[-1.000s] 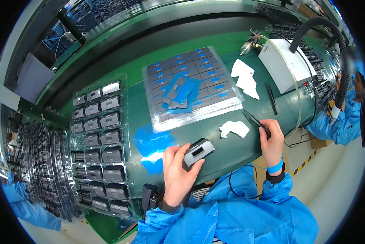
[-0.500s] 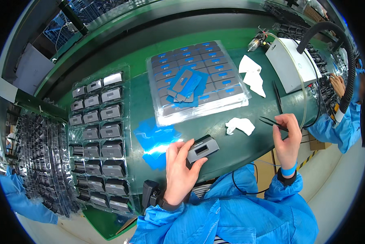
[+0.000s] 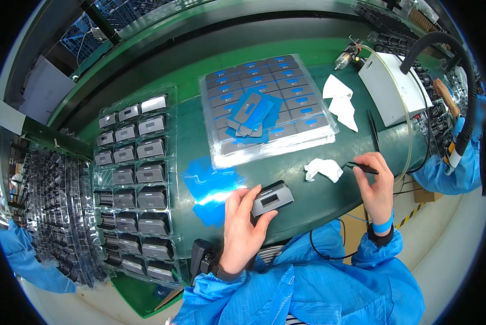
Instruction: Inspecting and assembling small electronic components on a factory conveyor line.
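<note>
My left hand [image 3: 245, 227] is closed on a small grey-and-black device [image 3: 274, 199] at the table's near edge, thumb on its front side and fingers on its far left. A dark rectangular window shows on the device's face. To the right, my right hand [image 3: 377, 187] pinches black tweezers [image 3: 365, 168] between thumb and fingers, their tips pointing left toward a crumpled white wipe [image 3: 324, 170]. The tweezers are apart from the device. A second pair of dark tweezers [image 3: 373, 131] lies on the table beyond my right hand.
At left, a clear tray [image 3: 171, 216] carries several similar devices. A clear tray of grey panels [image 3: 329, 135] lies at the back, loose panels with blue film [image 3: 252, 112] on top. Blue film pieces [image 3: 207, 181], a white wipe [image 3: 340, 103] and a white box [image 3: 389, 86] stand around; a co-worker's hand [image 3: 446, 97] is far right.
My right hand has shifted slightly left, turning the tweezers; their two prongs, spread apart before, now look close together. My left hand keeps its hold on the device. The whole view has shifted slightly.
</note>
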`<action>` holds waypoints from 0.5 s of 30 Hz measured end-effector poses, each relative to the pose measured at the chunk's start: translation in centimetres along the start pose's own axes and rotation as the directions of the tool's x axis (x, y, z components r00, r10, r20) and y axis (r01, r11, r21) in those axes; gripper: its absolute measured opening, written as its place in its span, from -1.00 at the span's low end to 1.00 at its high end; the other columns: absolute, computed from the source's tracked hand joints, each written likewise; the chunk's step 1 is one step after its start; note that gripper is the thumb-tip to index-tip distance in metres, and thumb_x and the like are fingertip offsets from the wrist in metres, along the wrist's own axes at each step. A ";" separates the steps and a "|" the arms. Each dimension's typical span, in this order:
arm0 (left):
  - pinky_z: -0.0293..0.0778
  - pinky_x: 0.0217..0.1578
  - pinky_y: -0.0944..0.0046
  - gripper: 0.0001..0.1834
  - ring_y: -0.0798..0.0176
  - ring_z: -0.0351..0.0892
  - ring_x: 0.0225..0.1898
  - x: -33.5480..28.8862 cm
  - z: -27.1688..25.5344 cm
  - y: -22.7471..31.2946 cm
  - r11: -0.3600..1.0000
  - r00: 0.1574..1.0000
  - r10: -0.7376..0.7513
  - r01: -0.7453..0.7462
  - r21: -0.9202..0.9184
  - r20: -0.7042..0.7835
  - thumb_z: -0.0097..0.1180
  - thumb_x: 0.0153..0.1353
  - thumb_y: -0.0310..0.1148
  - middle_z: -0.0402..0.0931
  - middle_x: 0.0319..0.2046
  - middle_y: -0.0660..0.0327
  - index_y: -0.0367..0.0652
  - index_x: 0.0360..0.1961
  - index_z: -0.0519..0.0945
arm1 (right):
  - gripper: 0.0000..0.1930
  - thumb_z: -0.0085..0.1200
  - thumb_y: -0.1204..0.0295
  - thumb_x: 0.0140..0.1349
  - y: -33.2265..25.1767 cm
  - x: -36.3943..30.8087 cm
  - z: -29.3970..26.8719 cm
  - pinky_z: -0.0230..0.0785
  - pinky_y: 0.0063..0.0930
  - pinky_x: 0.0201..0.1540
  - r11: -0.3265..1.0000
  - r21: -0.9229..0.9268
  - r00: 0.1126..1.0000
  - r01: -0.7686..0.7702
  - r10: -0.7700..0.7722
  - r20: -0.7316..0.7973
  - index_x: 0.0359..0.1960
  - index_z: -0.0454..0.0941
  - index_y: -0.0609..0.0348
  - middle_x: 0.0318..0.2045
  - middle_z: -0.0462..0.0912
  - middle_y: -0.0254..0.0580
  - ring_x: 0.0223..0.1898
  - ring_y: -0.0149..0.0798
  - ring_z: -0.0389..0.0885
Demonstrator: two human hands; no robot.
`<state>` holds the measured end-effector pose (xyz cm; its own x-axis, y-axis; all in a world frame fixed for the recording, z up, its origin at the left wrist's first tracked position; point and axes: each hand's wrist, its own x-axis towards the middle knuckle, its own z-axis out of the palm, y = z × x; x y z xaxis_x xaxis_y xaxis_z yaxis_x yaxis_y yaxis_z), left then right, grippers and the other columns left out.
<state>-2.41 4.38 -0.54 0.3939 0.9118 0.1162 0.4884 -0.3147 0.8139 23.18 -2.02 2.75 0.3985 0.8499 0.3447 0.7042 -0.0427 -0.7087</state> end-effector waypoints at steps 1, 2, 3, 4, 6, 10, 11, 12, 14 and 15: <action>0.35 -0.03 0.23 -0.41 0.06 0.40 -0.07 0.0 0.0 0.0 1.000 1.000 -0.001 0.001 0.001 0.000 0.33 -0.10 -0.54 0.36 -0.10 0.06 -0.28 0.05 0.47 | -0.86 0.08 0.69 0.08 0.1 0.0 0.0 0.43 -0.48 -0.20 1.000 -0.002 1.000 -0.004 0.004 0.004 -0.29 0.50 0.34 -0.32 0.51 -0.12 -0.30 -0.20 0.58; 0.35 -0.02 0.23 -0.41 0.06 0.40 -0.07 0.0 0.1 0.0 1.000 1.000 -0.001 0.001 0.005 0.000 0.32 -0.10 -0.54 0.37 -0.10 0.06 -0.28 0.05 0.47 | -0.86 0.08 0.69 0.08 0.1 -0.1 -0.1 0.43 -0.48 -0.20 1.000 -0.001 1.000 -0.004 0.004 0.004 -0.29 0.50 0.34 -0.32 0.51 -0.12 -0.30 -0.20 0.58; 0.35 -0.02 0.23 -0.41 0.06 0.40 -0.07 0.0 0.0 0.0 1.000 1.000 -0.001 0.001 0.010 0.001 0.32 -0.10 -0.54 0.37 -0.10 0.06 -0.28 0.05 0.47 | -0.87 0.08 0.69 0.09 0.0 -0.1 -0.1 0.42 -0.49 -0.20 1.000 0.014 1.000 -0.013 0.013 -0.001 -0.30 0.51 0.34 -0.31 0.51 -0.12 -0.30 -0.21 0.57; 0.35 -0.02 0.23 -0.41 0.06 0.40 -0.07 0.0 0.0 -0.1 1.000 1.000 -0.001 0.001 0.012 0.001 0.32 -0.10 -0.54 0.37 -0.10 0.06 -0.28 0.05 0.47 | -0.88 0.08 0.69 0.09 0.0 -0.1 -0.1 0.42 -0.50 -0.20 0.999 0.029 1.000 -0.023 0.023 -0.006 -0.31 0.51 0.34 -0.30 0.51 -0.12 -0.30 -0.21 0.57; 0.35 -0.02 0.23 -0.41 0.06 0.40 -0.06 -0.1 0.0 -0.1 1.000 1.000 -0.002 0.002 0.004 0.003 0.32 -0.10 -0.54 0.37 -0.10 0.06 -0.28 0.05 0.47 | -0.88 0.08 0.69 0.09 0.1 -0.2 -0.1 0.42 -0.50 -0.20 0.999 0.042 0.999 -0.014 0.016 -0.036 -0.31 0.52 0.33 -0.29 0.51 -0.13 -0.29 -0.21 0.56; 0.35 -0.01 0.23 -0.40 0.06 0.40 -0.06 -0.1 0.0 -0.1 1.000 1.000 -0.001 0.001 0.013 0.005 0.32 -0.11 -0.55 0.37 -0.10 0.06 -0.28 0.05 0.47 | -0.84 0.07 0.71 0.08 0.3 -0.1 0.2 0.40 -0.51 -0.19 0.999 0.015 0.994 0.051 -0.049 -0.095 -0.29 0.53 0.29 -0.25 0.52 -0.14 -0.24 -0.22 0.54; 0.35 -0.01 0.23 -0.40 0.06 0.40 -0.06 -0.1 0.0 -0.1 1.000 1.000 -0.001 0.001 0.011 0.003 0.32 -0.11 -0.55 0.36 -0.10 0.06 -0.28 0.05 0.46 | -0.84 0.07 0.71 0.08 0.4 0.0 0.3 0.40 -0.51 -0.19 0.999 0.017 0.994 0.051 -0.049 -0.093 -0.29 0.53 0.29 -0.25 0.52 -0.14 -0.24 -0.22 0.54; 0.35 -0.02 0.24 -0.40 0.06 0.40 -0.06 -0.1 0.0 -0.2 1.000 1.000 -0.002 0.002 0.009 0.000 0.32 -0.11 -0.55 0.36 -0.10 0.06 -0.28 0.05 0.46 | -0.82 0.06 0.73 0.08 0.5 0.0 0.5 0.39 -0.51 -0.19 0.999 0.004 0.995 0.050 -0.049 -0.087 -0.28 0.54 0.28 -0.22 0.52 -0.13 -0.23 -0.21 0.54; 0.35 -0.02 0.24 -0.40 0.06 0.40 -0.06 0.0 0.1 -0.2 1.000 1.000 -0.008 0.008 0.008 -0.004 0.32 -0.11 -0.55 0.36 -0.10 0.06 -0.28 0.05 0.46 | -0.80 0.06 0.74 0.07 0.8 0.2 0.9 0.39 -0.51 -0.18 0.999 -0.007 0.996 0.050 -0.050 -0.078 -0.27 0.54 0.27 -0.20 0.52 -0.13 -0.21 -0.21 0.54; 0.35 -0.02 0.24 -0.40 0.06 0.40 -0.06 0.0 0.1 -0.1 1.000 1.000 -0.006 0.006 0.004 -0.006 0.32 -0.11 -0.55 0.36 -0.10 0.06 -0.28 0.05 0.46 | -0.79 0.05 0.75 0.06 1.0 0.2 1.0 0.40 -0.49 -0.16 0.998 -0.014 0.995 0.058 -0.059 -0.082 -0.25 0.54 0.27 -0.19 0.51 -0.12 -0.19 -0.18 0.54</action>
<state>-2.39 4.35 -0.68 0.3868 0.9150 0.1149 0.4940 -0.3108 0.8120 23.34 -1.33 1.52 0.4033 0.8049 0.4353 0.7344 -0.0009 -0.6787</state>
